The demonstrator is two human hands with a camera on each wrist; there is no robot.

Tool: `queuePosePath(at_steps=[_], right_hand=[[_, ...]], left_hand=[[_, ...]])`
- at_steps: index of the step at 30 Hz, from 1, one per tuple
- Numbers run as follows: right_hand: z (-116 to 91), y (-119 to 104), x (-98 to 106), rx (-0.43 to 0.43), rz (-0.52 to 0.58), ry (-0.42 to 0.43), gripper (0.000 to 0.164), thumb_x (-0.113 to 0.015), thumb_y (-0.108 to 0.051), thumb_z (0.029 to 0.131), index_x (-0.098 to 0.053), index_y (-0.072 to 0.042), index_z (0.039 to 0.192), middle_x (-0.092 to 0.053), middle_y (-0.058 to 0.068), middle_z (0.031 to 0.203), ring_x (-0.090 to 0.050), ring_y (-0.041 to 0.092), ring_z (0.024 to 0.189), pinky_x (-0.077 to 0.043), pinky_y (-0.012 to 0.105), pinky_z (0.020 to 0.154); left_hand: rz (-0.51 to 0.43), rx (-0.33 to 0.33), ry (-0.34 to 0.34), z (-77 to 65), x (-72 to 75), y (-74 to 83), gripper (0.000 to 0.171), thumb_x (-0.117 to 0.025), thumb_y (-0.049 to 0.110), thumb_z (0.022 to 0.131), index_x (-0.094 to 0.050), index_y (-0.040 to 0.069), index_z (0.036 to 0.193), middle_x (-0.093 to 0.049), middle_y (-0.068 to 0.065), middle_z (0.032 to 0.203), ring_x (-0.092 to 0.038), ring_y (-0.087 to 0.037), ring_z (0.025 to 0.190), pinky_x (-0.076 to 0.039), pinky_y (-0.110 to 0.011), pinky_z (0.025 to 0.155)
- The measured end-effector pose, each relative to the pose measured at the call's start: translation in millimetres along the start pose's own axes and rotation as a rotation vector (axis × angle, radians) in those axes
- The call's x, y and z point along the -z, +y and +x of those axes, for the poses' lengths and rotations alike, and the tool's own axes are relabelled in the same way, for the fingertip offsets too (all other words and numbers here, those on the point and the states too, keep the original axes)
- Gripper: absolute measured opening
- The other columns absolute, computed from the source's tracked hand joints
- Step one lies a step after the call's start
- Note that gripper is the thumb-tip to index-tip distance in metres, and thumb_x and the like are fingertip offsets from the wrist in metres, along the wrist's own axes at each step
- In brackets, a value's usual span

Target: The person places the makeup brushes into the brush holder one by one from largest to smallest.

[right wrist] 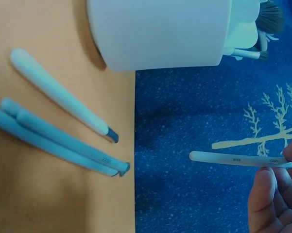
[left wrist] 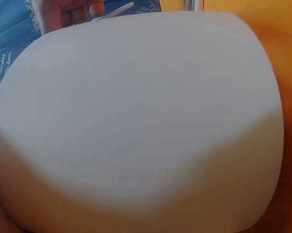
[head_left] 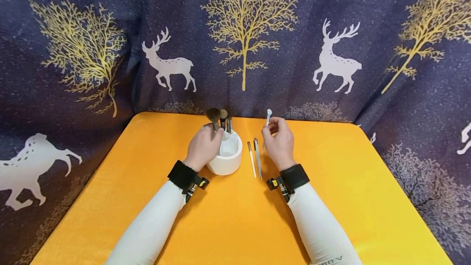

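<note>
My left hand holds the left side of a white round brush holder, thumb by its rim; most of its fingers are hidden. Makeup brushes with dark and tan bristles stand in the holder, heads up. In the left wrist view the holder's wall fills most of the picture. My right hand pinches a slim pale makeup brush above the table, its pale head upward. The handle of this brush shows in the right wrist view between thumb and fingers.
Between holder and right hand, a white-handled brush and grey-handled brushes lie on the yellow-orange table. A dark curtain with deer and trees hangs directly behind the table's back edge.
</note>
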State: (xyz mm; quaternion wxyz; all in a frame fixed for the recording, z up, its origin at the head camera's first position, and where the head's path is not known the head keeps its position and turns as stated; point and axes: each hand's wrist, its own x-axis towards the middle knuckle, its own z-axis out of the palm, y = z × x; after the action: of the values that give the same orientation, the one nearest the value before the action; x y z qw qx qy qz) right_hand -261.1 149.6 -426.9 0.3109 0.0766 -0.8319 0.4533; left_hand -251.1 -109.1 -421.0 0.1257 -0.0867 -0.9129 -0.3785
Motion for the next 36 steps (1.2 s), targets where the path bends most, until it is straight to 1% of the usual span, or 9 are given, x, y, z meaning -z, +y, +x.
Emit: queuePosePath(at_steps=[7, 14, 18, 20, 24, 26, 28, 31, 36], right_hand=[[-1, -9, 1, 0.066, 0.03, 0.024, 0.025, -0.07, -0.01, 0.106, -0.068, 0.001, 0.128, -0.072, 0.015, 0.105, -0.072, 0.031, 0.094, -0.055, 0.041, 0.075], [-2, -15, 0, 0.183, 0.093, 0.067, 0.024, -0.072, -0.007, 0.104, -0.068, 0.003, 0.125, -0.072, 0.016, 0.102, -0.073, 0.031, 0.091, -0.059, 0.052, 0.072], [-3, -17, -1, 0.225, 0.13, 0.077, 0.022, -0.072, -0.006, 0.103, -0.068, 0.003, 0.123, -0.072, 0.015, 0.1, -0.073, 0.03, 0.088, -0.059, 0.054, 0.07], [-3, -18, -1, 0.231, 0.151, 0.082, 0.021, -0.072, -0.005, 0.103, -0.067, 0.003, 0.123, -0.072, 0.015, 0.1, -0.073, 0.028, 0.087, -0.059, 0.05, 0.071], [-4, -22, -3, 0.224, 0.215, 0.087, 0.02, -0.073, -0.002, 0.103, -0.068, 0.003, 0.122, -0.072, 0.015, 0.101, -0.072, 0.025, 0.084, -0.058, 0.035, 0.074], [-5, -24, -4, 0.221, 0.252, 0.082, 0.02, -0.073, -0.001, 0.104, -0.068, 0.004, 0.122, -0.073, 0.016, 0.102, -0.071, 0.025, 0.082, -0.056, 0.027, 0.074], [-6, -25, -5, 0.218, 0.288, 0.073, 0.02, -0.073, 0.0, 0.104, -0.068, 0.004, 0.123, -0.073, 0.017, 0.101, -0.071, 0.026, 0.079, -0.055, 0.021, 0.074], [-8, -27, -7, 0.211, 0.325, 0.06, 0.02, -0.072, 0.0, 0.105, -0.068, 0.005, 0.124, -0.074, 0.018, 0.102, -0.072, 0.028, 0.077, -0.055, 0.017, 0.072], [-9, -30, -7, 0.209, 0.344, 0.04, 0.021, -0.073, 0.0, 0.105, -0.066, 0.006, 0.125, -0.074, 0.018, 0.102, -0.074, 0.03, 0.078, -0.058, 0.018, 0.071]], left_hand=[[-0.008, -0.004, 0.002, -0.7, 0.6, -1.4, 0.047, -0.049, 0.045, 0.116, -0.066, 0.003, 0.127, -0.067, -0.017, 0.113, -0.061, -0.035, 0.096, -0.048, -0.049, 0.082], [-0.002, -0.009, 0.011, 0.0, 0.2, -1.6, 0.048, -0.048, 0.045, 0.116, -0.067, 0.003, 0.128, -0.066, -0.016, 0.113, -0.061, -0.035, 0.095, -0.048, -0.049, 0.081], [-0.001, -0.005, 0.012, 0.2, -0.2, -1.5, 0.048, -0.048, 0.046, 0.116, -0.067, 0.003, 0.127, -0.066, -0.016, 0.111, -0.061, -0.035, 0.095, -0.048, -0.049, 0.081], [-0.001, -0.005, 0.012, 0.4, -0.5, -1.4, 0.048, -0.049, 0.046, 0.116, -0.067, 0.003, 0.127, -0.067, -0.017, 0.112, -0.061, -0.035, 0.095, -0.048, -0.049, 0.081], [-0.003, -0.008, 0.013, 0.6, -0.6, -1.1, 0.048, -0.048, 0.046, 0.116, -0.067, 0.003, 0.126, -0.066, -0.016, 0.111, -0.061, -0.035, 0.095, -0.047, -0.048, 0.081], [-0.005, -0.006, 0.014, 0.4, -0.5, -0.9, 0.047, -0.048, 0.046, 0.116, -0.067, 0.003, 0.125, -0.066, -0.016, 0.11, -0.061, -0.034, 0.094, -0.046, -0.048, 0.08], [-0.007, -0.005, 0.013, 0.2, -0.5, -0.8, 0.047, -0.048, 0.045, 0.116, -0.067, 0.003, 0.125, -0.065, -0.016, 0.109, -0.06, -0.034, 0.093, -0.045, -0.047, 0.079], [-0.005, -0.004, 0.012, -0.2, -0.4, -0.7, 0.046, -0.049, 0.045, 0.116, -0.067, 0.003, 0.124, -0.065, -0.016, 0.109, -0.06, -0.034, 0.093, -0.045, -0.047, 0.079], [-0.003, 0.002, 0.008, -0.7, 0.0, -0.4, 0.049, -0.048, 0.046, 0.116, -0.067, 0.002, 0.127, -0.066, -0.016, 0.111, -0.061, -0.035, 0.095, -0.047, -0.048, 0.08]])
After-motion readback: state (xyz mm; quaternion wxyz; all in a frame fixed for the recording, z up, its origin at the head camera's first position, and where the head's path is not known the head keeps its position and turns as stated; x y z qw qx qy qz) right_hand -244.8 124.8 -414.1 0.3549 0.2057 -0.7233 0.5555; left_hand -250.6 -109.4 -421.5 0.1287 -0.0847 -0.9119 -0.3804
